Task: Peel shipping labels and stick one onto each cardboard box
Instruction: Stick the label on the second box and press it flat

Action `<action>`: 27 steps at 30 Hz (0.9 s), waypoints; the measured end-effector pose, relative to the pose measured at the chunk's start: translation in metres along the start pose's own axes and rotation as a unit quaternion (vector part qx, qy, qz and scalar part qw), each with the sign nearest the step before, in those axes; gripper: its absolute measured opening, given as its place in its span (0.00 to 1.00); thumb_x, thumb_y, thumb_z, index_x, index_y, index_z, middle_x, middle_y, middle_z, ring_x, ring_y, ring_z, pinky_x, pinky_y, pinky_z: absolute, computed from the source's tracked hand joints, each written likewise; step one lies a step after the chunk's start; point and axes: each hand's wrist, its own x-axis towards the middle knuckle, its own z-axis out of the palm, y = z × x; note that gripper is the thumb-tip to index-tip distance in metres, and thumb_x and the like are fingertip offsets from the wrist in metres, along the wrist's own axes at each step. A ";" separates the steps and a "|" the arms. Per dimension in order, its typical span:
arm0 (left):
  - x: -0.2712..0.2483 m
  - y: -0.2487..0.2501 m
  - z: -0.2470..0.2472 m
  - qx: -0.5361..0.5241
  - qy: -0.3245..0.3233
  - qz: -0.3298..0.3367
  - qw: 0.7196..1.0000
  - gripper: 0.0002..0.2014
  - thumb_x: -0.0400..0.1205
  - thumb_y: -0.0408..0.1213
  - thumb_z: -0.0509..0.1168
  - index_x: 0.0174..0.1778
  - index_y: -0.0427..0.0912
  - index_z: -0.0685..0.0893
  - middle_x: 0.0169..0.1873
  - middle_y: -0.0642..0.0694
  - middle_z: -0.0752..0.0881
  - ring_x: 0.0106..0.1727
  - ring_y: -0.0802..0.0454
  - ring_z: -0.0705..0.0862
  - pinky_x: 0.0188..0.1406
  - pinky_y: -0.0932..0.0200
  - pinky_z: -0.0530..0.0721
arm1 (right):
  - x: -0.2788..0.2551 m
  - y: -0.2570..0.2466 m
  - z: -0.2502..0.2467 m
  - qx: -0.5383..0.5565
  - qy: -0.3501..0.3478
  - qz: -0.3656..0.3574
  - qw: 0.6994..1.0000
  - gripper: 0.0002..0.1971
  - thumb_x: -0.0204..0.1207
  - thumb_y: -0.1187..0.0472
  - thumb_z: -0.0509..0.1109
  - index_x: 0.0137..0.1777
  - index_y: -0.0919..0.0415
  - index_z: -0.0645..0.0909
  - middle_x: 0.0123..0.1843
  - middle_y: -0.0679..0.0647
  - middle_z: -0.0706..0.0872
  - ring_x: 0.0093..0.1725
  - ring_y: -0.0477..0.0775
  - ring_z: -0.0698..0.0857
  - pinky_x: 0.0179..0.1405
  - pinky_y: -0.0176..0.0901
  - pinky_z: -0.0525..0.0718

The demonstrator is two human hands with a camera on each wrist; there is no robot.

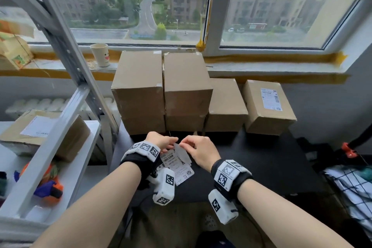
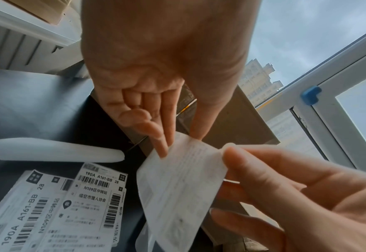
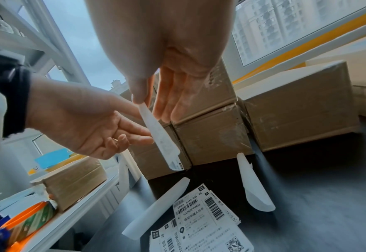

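Held label: one shipping label (image 2: 177,184) up in the air between both hands, low centre of the head view, above the black table (image 1: 261,159).
Left hand (image 1: 161,141): fingertips (image 2: 160,146) pinch the label's upper left edge.
Right hand (image 1: 201,151): thumb and forefinger pinch its upper right corner; other fingers loosely curled.
Long axis: hangs down from both pinches toward the table, its lower end free; seen edge-on in the right wrist view (image 3: 162,136).
Peel state: cannot tell whether the backing is fully off; two curled white strips, (image 3: 156,208) and (image 3: 255,187), lie on the table.
Spare labels (image 1: 179,169): loose pile directly below the hands.
Target direction: bare cardboard boxes (image 1: 161,90) stand just beyond the hands, upper centre of frame; far-right box (image 1: 267,106) already carries a label.
Nearer hand: about equal; judged a forward-and-up carry.
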 end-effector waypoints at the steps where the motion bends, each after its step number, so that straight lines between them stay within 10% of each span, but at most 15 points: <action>1: -0.003 0.001 0.002 0.011 -0.001 -0.001 1.000 0.08 0.74 0.36 0.74 0.38 0.34 0.87 0.32 0.42 0.87 0.15 0.59 0.74 0.11 0.72 0.66 | -0.003 0.000 0.000 -0.003 -0.003 -0.006 1.000 0.09 0.78 0.51 0.68 0.47 0.53 0.87 0.44 0.49 0.90 0.43 0.49 0.85 0.48 0.51 0.84; 9: -0.014 0.007 0.024 -0.006 0.008 0.069 0.998 0.03 0.75 0.29 0.71 0.42 0.36 0.89 0.31 0.42 0.86 0.24 0.54 0.79 0.19 0.66 0.74 | -0.025 0.017 -0.016 0.026 0.025 0.066 0.997 0.16 0.77 0.43 0.67 0.46 0.55 0.85 0.44 0.49 0.89 0.44 0.50 0.85 0.47 0.50 0.84; 15: -0.017 0.029 0.059 -0.065 -0.039 0.133 0.988 0.09 0.77 0.35 0.72 0.50 0.35 0.88 0.42 0.39 0.89 0.27 0.56 0.78 0.27 0.65 0.76 | -0.027 0.056 -0.055 0.099 0.181 0.174 0.963 0.11 0.75 0.53 0.72 0.51 0.58 0.82 0.49 0.50 0.85 0.46 0.49 0.83 0.51 0.44 0.83; 21: -0.019 0.067 0.102 -0.111 -0.086 0.159 0.977 0.08 0.77 0.33 0.71 0.48 0.34 0.87 0.37 0.39 0.86 0.22 0.59 0.78 0.26 0.67 0.78 | -0.013 0.077 -0.100 0.255 0.181 0.219 0.924 0.05 0.77 0.61 0.71 0.46 0.64 0.82 0.48 0.62 0.88 0.45 0.57 0.87 0.48 0.52 0.87; 27: -0.007 0.106 0.134 -0.136 -0.092 0.146 0.976 0.02 0.77 0.30 0.71 0.41 0.37 0.84 0.33 0.42 0.86 0.19 0.61 0.80 0.21 0.69 0.80 | 0.014 0.103 -0.142 0.269 0.178 0.211 0.923 0.08 0.76 0.67 0.71 0.50 0.73 0.83 0.44 0.60 0.86 0.37 0.47 0.84 0.29 0.29 0.83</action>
